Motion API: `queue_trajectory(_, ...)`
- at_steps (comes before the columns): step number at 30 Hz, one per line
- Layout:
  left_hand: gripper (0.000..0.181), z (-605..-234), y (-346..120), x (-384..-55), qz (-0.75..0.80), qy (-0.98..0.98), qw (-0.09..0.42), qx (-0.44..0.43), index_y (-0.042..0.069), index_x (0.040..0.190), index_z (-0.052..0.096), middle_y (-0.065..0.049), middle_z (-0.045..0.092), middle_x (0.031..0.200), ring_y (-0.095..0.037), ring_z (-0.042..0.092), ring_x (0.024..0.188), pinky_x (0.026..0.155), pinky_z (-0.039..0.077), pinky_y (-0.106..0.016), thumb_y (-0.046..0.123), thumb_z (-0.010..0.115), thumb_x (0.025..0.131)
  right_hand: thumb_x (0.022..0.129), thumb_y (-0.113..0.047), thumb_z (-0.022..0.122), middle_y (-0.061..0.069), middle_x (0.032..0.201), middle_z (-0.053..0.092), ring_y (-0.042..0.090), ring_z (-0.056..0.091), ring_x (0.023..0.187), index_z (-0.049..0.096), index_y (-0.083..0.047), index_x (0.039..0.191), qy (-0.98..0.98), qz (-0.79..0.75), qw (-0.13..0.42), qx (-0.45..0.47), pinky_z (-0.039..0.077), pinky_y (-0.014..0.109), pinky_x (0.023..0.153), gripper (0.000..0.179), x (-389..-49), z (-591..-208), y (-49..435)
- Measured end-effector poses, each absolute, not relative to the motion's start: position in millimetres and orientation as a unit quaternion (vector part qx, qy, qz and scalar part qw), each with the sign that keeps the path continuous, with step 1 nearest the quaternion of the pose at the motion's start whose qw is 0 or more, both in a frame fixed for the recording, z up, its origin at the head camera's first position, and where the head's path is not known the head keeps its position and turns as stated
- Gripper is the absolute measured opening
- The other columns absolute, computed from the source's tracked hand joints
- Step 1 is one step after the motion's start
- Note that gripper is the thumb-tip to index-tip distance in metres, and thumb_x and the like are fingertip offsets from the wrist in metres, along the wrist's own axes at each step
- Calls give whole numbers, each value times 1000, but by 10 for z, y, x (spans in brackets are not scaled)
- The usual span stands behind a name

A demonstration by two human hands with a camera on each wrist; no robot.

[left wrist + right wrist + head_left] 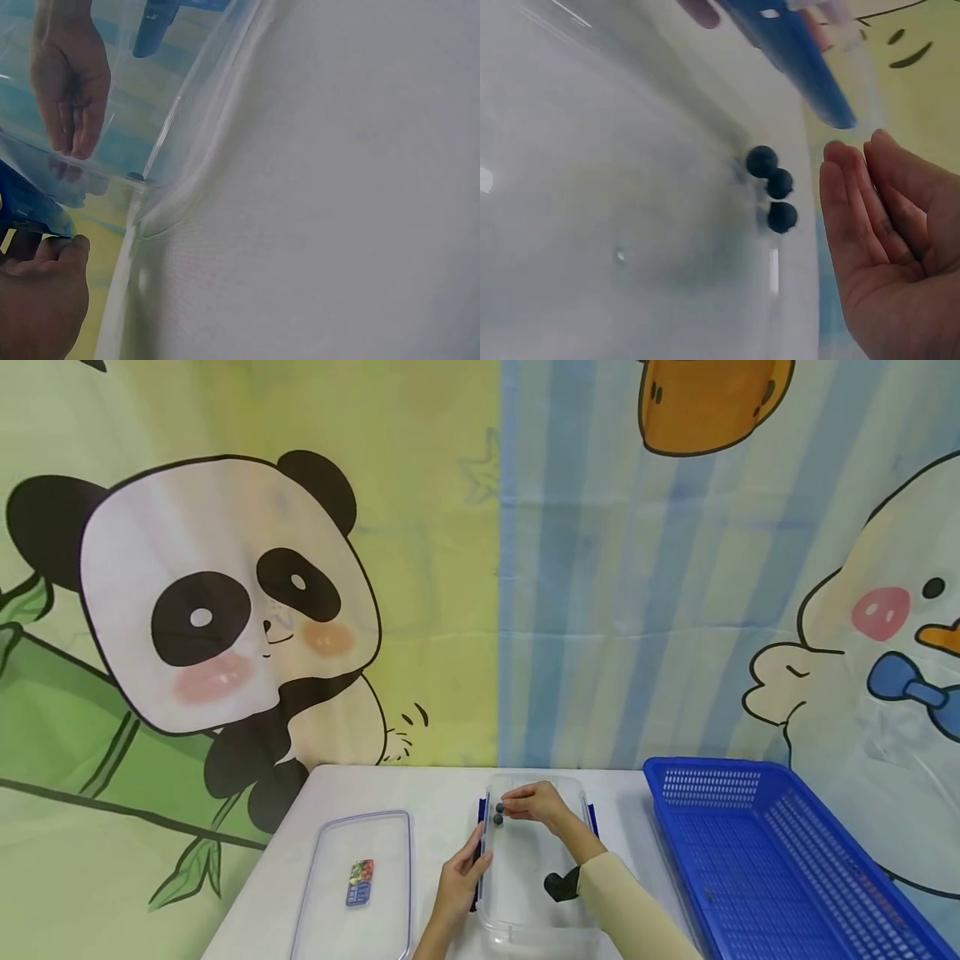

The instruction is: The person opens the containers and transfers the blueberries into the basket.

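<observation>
On the white table stands a clear plastic container (525, 893) with blue side latches. Three dark blue blueberries (778, 184) lie close together near its far left corner; the head view shows fewer of them. My left hand (455, 881) grips the container's left side by the blue latch (34, 202), thumb toward the rim. My right hand (536, 803) reaches over the container, its fingertips beside the blueberries. In the right wrist view the fingers of the right hand (889, 240) are fairly straight and close together, with nothing visible between them.
A clear lid (382, 893) with a colored label lies left of the container. To the right sits a blue plastic basket (757, 852). A cartoon-printed curtain (442, 568) hangs behind the table. A black strap (562, 885) is at my right wrist.
</observation>
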State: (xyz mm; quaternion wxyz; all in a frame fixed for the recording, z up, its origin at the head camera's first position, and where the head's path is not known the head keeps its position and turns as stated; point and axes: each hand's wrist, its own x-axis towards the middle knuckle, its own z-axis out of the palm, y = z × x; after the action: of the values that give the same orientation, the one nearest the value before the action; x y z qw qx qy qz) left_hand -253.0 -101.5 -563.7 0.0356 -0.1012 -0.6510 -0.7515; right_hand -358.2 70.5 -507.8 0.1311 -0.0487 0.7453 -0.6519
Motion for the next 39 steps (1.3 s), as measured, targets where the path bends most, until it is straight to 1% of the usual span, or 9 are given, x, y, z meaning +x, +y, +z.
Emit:
queue_trajectory(5,54,-5508,-1022,-2456,-743,-661,23,-104,-4,137,37,-19,28,145,-32,23,133,105,25,-24,14,59,91,81,2,67,17,87,68,22,68,72,66,12,96,786,-610,101,-2,58,31,65,18,-3569,-5207,610)
queue_trajectory(8,54,-5482,-1031,-2440,-742,-662,22,-103,-4,137,36,-19,27,145,-31,23,133,106,24,-26,13,58,91,80,5,67,19,86,68,22,68,70,66,13,94,790,-605,97,12,58,31,63,17,-3584,-5252,587)
queue_trajectory(13,56,-5493,-1038,-2445,-742,-662,27,-102,-3,137,37,-17,29,145,-30,23,133,106,24,-26,17,60,90,79,9,65,22,87,68,24,68,71,64,15,97,771,-625,120,20,58,35,68,18,-3618,-5305,598)
queue_trajectory(17,57,-5505,-1037,-2456,-743,-661,25,-103,-2,138,37,-17,28,145,-30,23,134,106,23,-27,18,60,90,80,8,64,22,85,68,25,68,73,64,15,98,764,-630,137,37,57,38,72,19,-3628,-5333,608)
queue_trajectory(23,56,-5502,-1024,-2445,-744,-660,25,-102,-3,137,37,-18,28,145,-29,23,134,106,23,-26,17,60,90,84,5,61,21,86,68,23,68,75,63,14,103,743,-646,167,53,57,32,71,20,-3632,-5384,619)
queue_trajectory(27,53,-5497,-1016,-2437,-747,-657,23,-105,-5,137,36,-19,26,145,-30,22,134,106,23,-22,11,57,91,84,6,61,20,85,68,24,68,75,62,14,103,729,-659,173,60,57,31,70,21,-3637,-5436,625)
queue_trajectory(31,52,-5495,-1018,-2428,-747,-656,22,-104,-5,137,35,-19,26,145,-31,22,134,106,23,-24,9,56,92,84,5,62,19,83,68,24,68,75,62,14,104,720,-667,182,55,58,30,68,22,-3644,-5483,613)
queue_trajectory(37,52,-5482,-1015,-2419,-746,-657,23,-105,-5,137,36,-17,28,145,-30,23,133,105,24,-23,10,56,92,83,2,64,19,86,68,27,68,80,63,12,104,714,-668,203,44,57,32,72,23,-3632,-5497,595)
queue_trajectory(39,53,-5474,-1014,-2420,-743,-661,20,-102,-4,137,36,-16,28,145,-30,24,133,106,24,-26,13,57,91,83,0,65,18,85,69,26,68,79,63,12,104,713,-667,209,42,57,32,73,24,-3622,-5480,599)
